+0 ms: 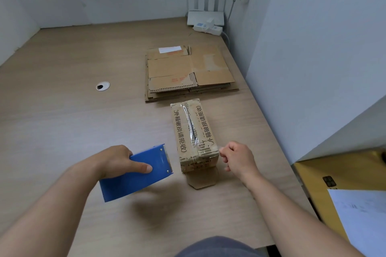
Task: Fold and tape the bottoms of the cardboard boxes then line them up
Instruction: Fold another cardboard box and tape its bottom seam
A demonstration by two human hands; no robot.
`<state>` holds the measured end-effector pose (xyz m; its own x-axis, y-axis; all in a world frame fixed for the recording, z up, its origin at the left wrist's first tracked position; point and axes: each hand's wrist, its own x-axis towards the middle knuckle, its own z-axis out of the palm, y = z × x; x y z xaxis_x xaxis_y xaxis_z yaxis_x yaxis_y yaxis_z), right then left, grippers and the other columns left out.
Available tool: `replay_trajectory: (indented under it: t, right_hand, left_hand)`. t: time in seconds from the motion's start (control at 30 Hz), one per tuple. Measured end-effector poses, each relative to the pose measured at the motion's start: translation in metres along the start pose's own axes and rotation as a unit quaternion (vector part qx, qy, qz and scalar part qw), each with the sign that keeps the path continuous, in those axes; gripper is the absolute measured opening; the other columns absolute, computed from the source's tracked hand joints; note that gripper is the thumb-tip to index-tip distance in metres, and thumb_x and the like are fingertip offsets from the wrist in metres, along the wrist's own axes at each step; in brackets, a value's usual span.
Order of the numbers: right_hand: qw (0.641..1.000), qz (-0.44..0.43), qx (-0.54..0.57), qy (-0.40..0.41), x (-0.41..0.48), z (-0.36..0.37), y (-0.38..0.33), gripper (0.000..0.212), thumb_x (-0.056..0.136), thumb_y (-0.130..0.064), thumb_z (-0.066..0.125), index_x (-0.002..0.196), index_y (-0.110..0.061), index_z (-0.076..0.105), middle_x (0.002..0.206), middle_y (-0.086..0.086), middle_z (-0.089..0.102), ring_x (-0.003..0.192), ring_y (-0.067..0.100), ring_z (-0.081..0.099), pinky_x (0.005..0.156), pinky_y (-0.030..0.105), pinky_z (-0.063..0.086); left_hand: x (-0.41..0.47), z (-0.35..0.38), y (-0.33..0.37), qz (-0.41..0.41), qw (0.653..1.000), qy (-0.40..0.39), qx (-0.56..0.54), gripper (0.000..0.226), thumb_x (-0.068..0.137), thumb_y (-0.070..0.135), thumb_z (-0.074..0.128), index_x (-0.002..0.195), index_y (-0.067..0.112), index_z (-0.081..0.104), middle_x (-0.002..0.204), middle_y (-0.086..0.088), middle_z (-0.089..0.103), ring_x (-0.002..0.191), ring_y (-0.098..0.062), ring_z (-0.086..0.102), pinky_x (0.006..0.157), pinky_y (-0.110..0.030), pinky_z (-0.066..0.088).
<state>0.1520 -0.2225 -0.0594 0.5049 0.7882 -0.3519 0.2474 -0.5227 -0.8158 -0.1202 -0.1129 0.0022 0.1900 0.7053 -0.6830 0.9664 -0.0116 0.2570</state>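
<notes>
A small cardboard box stands bottom-up on the wooden table, with clear tape running along its centre seam and printed characters on both flaps. My left hand grips a blue tape dispenser just left of the box, its toothed edge facing the box. My right hand is beside the box's near right corner, fingers curled, with thumb and forefinger pinched together close to the corner; I cannot see whether they hold a tape end. A stack of flattened cardboard boxes lies behind the taped box.
A round cable hole sits in the table at the left. A white router and power strip stand at the far right corner by the wall. A yellow surface with a paper sheet lies at the lower right.
</notes>
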Motion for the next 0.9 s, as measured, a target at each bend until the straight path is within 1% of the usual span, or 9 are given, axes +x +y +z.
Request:
replay_trajectory:
  t: [0.1,0.2,0.23,0.3,0.37,0.5,0.63,0.77,0.9]
  right_hand:
    - [0.999,0.015,0.034,-0.014,0.002,0.002,0.001,0.023,0.088,-0.010,0.057,0.065,-0.006,0.056,0.060,0.006,0.054,0.056,0.018,0.048,0.050,0.033,0.052]
    - [0.994,0.068,0.067,-0.044,0.007,0.004,0.006,0.024,0.090,-0.011,0.053,0.065,-0.010,0.053,0.060,0.007,0.052,0.050,0.018,0.047,0.050,0.032,0.048]
    - [0.994,0.090,0.026,-0.054,0.009,0.006,0.011,0.021,0.089,-0.014,0.052,0.068,-0.012,0.053,0.064,0.008,0.054,0.052,0.021,0.050,0.053,0.032,0.047]
    - [0.977,0.105,-0.166,-0.077,0.006,0.010,0.024,0.011,0.085,-0.025,0.053,0.077,-0.018,0.052,0.080,0.006,0.061,0.071,0.025,0.058,0.063,0.031,0.046]
    - [0.972,0.083,-0.218,-0.027,0.004,0.013,0.028,0.010,0.087,-0.028,0.051,0.081,-0.020,0.051,0.091,0.005,0.062,0.086,0.026,0.059,0.069,0.031,0.044]
    - [0.985,-0.007,-0.144,0.100,0.009,0.001,-0.003,0.030,0.098,-0.035,0.036,0.083,-0.015,0.052,0.090,0.009,0.062,0.081,0.026,0.051,0.068,0.033,0.037]
    - [0.955,-0.076,-0.287,0.008,0.011,0.007,-0.015,0.040,0.092,-0.052,0.048,0.102,-0.014,0.056,0.105,0.004,0.055,0.096,0.025,0.055,0.073,0.032,0.040]
    - [0.973,-0.064,-0.220,0.004,0.018,0.010,-0.009,0.036,0.092,-0.043,0.055,0.106,-0.010,0.053,0.113,0.010,0.054,0.099,0.027,0.054,0.078,0.032,0.042]
    - [0.978,-0.058,-0.201,0.007,0.018,0.013,-0.009,0.032,0.092,-0.040,0.055,0.106,-0.010,0.053,0.111,0.011,0.053,0.097,0.028,0.054,0.080,0.032,0.043]
  left_hand:
    - [0.010,0.007,0.007,-0.012,1.000,-0.008,-0.003,0.046,0.074,0.062,0.068,0.087,0.018,0.065,0.089,0.001,0.065,0.081,-0.014,0.061,0.066,-0.026,0.039]
    - [0.018,0.014,0.016,-0.016,1.000,-0.014,0.006,0.048,0.073,0.064,0.067,0.090,0.019,0.063,0.091,0.002,0.064,0.083,-0.013,0.060,0.067,-0.026,0.039]
    - [0.020,0.016,0.019,-0.015,1.000,-0.015,0.007,0.048,0.073,0.064,0.067,0.090,0.019,0.062,0.091,0.002,0.063,0.083,-0.013,0.059,0.067,-0.027,0.039]
    - [0.022,0.019,0.023,-0.013,1.000,-0.014,0.015,0.049,0.073,0.065,0.066,0.089,0.020,0.061,0.091,0.003,0.063,0.083,-0.013,0.059,0.068,-0.027,0.040]
    - [0.022,0.019,0.027,-0.007,0.999,-0.008,0.031,0.049,0.073,0.067,0.065,0.087,0.021,0.061,0.090,0.003,0.062,0.083,-0.013,0.060,0.069,-0.027,0.040]
    - [0.023,0.024,0.032,-0.002,0.999,-0.013,0.040,0.050,0.072,0.068,0.064,0.087,0.020,0.062,0.089,0.003,0.063,0.082,-0.013,0.060,0.069,-0.027,0.040]
    - [0.022,0.027,0.036,-0.004,1.000,-0.013,0.028,0.051,0.072,0.069,0.064,0.087,0.020,0.061,0.090,0.002,0.063,0.083,-0.014,0.060,0.070,-0.027,0.041]
    - [0.010,0.021,0.032,-0.041,0.999,-0.009,0.007,0.052,0.073,0.068,0.064,0.092,0.019,0.061,0.093,0.001,0.063,0.085,-0.015,0.060,0.072,-0.029,0.041]
    - [-0.004,0.019,0.047,-0.078,0.996,0.004,0.031,0.043,0.076,0.063,0.062,0.083,0.021,0.056,0.087,0.003,0.059,0.080,-0.014,0.058,0.066,-0.028,0.040]
